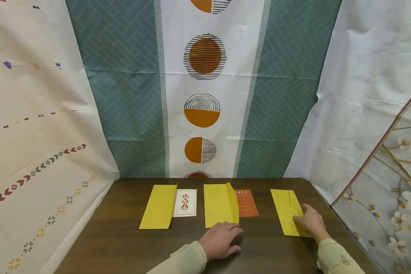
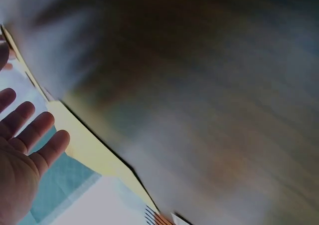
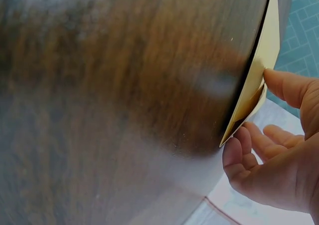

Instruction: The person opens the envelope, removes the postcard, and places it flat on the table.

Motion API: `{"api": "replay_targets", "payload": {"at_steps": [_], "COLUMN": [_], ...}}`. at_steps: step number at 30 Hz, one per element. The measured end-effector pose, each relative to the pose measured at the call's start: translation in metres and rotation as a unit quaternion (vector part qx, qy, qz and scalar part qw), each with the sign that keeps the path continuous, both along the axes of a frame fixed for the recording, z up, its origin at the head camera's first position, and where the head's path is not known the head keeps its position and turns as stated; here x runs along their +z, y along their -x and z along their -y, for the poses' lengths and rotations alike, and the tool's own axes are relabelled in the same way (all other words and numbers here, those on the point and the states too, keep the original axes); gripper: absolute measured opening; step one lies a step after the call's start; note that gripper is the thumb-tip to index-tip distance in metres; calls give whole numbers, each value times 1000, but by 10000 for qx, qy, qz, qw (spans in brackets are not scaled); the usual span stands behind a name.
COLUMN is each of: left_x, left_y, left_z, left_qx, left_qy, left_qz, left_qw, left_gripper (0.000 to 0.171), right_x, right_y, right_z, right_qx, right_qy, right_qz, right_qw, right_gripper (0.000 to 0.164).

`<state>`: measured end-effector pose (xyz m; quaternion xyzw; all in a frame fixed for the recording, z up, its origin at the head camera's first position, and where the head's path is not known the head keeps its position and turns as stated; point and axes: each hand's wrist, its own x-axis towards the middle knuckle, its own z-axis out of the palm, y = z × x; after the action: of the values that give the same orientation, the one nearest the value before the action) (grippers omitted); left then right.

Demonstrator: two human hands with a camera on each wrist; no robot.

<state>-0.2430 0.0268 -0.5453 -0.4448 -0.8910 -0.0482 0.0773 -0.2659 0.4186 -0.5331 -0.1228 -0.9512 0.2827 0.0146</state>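
On the right of the table lies a yellow envelope. My right hand is at its right side and pinches there, thumb on the paper and fingers at the edge. In the right wrist view the envelope bulges a little between thumb and fingertips. My left hand rests near the bottom edge of the middle yellow envelope, fingers loosely extended and holding nothing. A red printed card pokes out from this envelope's right side, partly hidden by its raised flap. The left wrist view shows the left fingers spread apart.
Farther left lies another yellow envelope, its right edge lifted, beside a white card with red print. All lie on a dark wooden table. Patterned cloths hang behind and at both sides.
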Motion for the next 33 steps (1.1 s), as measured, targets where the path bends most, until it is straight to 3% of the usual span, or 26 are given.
{"api": "replay_targets", "payload": {"at_steps": [7,13,17,21,27,33], "left_x": [-2,7,9,1,-10,-10], "left_y": [-3,-7,-12,-14,-10,-7], "left_z": [-28,-67,-101,-126,-142,-144], "left_qx": [-186,-225,-76,206,616,654], "left_qy": [180,365,495,686,634,638], "left_qz": [-25,130,226,471,621,712], "left_qw": [9997,9990,9985,9963,9941,9933], "left_gripper": [51,56,63,69,80,77], "right_x": [-3,-4,-4,-6,-9,-8], "right_y": [-2,-1,1,2,5,4], "right_z": [-3,-1,1,4,16,37], "right_qx": [-49,-55,-63,-75,-27,-31], "right_qy": [-30,-31,-4,4,27,-87], "right_qz": [44,17,-12,-63,-66,70], "right_qw": [10000,10000,10000,10000,10000,9999], "right_gripper": [83,82,81,80,78,77]}}
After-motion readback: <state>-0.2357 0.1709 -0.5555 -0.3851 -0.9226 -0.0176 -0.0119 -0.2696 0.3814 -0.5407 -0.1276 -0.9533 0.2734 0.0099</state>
